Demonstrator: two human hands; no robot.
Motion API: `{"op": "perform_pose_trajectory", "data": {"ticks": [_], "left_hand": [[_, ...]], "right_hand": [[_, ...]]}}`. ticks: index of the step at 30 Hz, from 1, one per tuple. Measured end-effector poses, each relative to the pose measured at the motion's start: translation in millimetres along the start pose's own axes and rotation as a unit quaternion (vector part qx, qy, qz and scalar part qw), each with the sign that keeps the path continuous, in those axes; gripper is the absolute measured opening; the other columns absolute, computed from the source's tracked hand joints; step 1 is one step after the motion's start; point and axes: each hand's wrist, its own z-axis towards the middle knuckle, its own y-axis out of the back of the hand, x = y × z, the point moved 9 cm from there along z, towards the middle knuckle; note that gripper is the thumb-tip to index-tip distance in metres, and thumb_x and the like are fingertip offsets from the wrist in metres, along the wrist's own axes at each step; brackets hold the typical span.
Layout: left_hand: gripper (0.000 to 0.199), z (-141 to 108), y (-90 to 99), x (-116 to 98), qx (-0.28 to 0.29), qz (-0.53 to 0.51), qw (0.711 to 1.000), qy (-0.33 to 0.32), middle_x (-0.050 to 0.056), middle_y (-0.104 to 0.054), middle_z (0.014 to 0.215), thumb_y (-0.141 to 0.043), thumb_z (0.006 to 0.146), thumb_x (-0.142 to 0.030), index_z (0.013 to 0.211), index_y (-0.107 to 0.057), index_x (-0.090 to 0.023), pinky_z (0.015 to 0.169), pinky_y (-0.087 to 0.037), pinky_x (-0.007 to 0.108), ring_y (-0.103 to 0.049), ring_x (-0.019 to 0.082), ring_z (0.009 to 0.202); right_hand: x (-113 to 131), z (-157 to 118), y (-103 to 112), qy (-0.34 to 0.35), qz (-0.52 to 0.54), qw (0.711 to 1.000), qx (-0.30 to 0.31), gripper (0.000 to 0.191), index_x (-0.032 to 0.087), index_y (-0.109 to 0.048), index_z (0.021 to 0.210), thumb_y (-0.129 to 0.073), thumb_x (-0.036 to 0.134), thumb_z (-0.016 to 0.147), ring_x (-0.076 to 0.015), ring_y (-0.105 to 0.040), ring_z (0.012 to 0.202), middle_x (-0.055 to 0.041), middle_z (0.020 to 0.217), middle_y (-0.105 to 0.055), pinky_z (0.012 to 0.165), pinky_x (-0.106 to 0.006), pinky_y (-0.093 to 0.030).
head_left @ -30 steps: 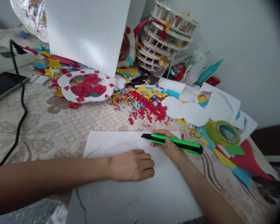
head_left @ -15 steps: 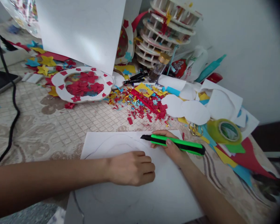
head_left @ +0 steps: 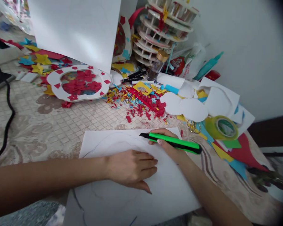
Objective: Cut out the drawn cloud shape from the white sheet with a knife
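Note:
A white sheet (head_left: 165, 191) with faint drawn curved lines lies at the table's front edge. My left hand (head_left: 132, 168) rests on its middle, open, palm down with fingers stretched toward the right. At the sheet's upper right my right hand (head_left: 165, 142) is closed around a green and black utility knife (head_left: 176, 142). The knife's dark tip points left, close to the drawn line near the sheet's top edge. Whether the tip touches the sheet I cannot tell.
Red, yellow and blue scraps (head_left: 143, 100) lie beyond the sheet. A scalloped white frame (head_left: 54, 88) sits left of them. At right are a tape roll (head_left: 226, 127), scissors handles (head_left: 193, 126) and cut white shapes (head_left: 193, 110). A tiered white model (head_left: 165, 25) stands behind; a black cable (head_left: 8, 122) runs down the left.
My left hand has opened from curled fingers to stretched ones on the sheet. The knife in my right hand keeps nearly the same place. The whole view has shifted slightly.

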Motion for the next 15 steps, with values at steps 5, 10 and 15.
{"op": "perform_pose_trajectory", "data": {"ticks": [5, 10, 15], "left_hand": [[0.048, -6, -7.8, -2, 0.019, 0.018, 1.0, -0.001, 0.017, -0.071, 0.116, -0.044, 0.102, -0.045, 0.108, -0.067, -0.003, 0.1, -0.049, 0.035, -0.067, 0.026, 0.109], [0.052, -4, -8.4, -1, 0.036, 0.0, 0.999, -0.001, 0.019, -0.07, 0.116, -0.05, 0.099, -0.049, 0.109, -0.067, -0.001, 0.102, -0.049, 0.035, -0.066, 0.028, 0.112], [0.053, -4, -6.4, 2, 0.035, -0.035, 0.999, 0.003, 0.021, -0.07, 0.116, -0.052, 0.098, -0.049, 0.109, -0.066, 0.0, 0.101, -0.05, 0.035, -0.066, 0.028, 0.114]], "right_hand": [[0, -1, 1, -0.017, -0.009, 1.0, -0.001, 0.037, 0.023, -0.062, 0.123, -0.067, 0.04, 0.091, -0.018, -0.075, 0.09, -0.0059, 0.101, -0.075, 0.083, -0.03, -0.061], [7, 3, -7, -0.003, -0.04, 0.998, 0.041, 0.036, 0.023, -0.064, 0.122, -0.067, 0.039, 0.09, -0.0189, -0.075, 0.092, -0.0067, 0.106, -0.073, 0.081, -0.029, -0.061], [18, 12, -12, 0.015, -0.08, 0.994, 0.071, 0.036, 0.024, -0.066, 0.121, -0.066, 0.042, 0.09, -0.0189, -0.074, 0.093, -0.0068, 0.109, -0.072, 0.082, -0.03, -0.06]]}}
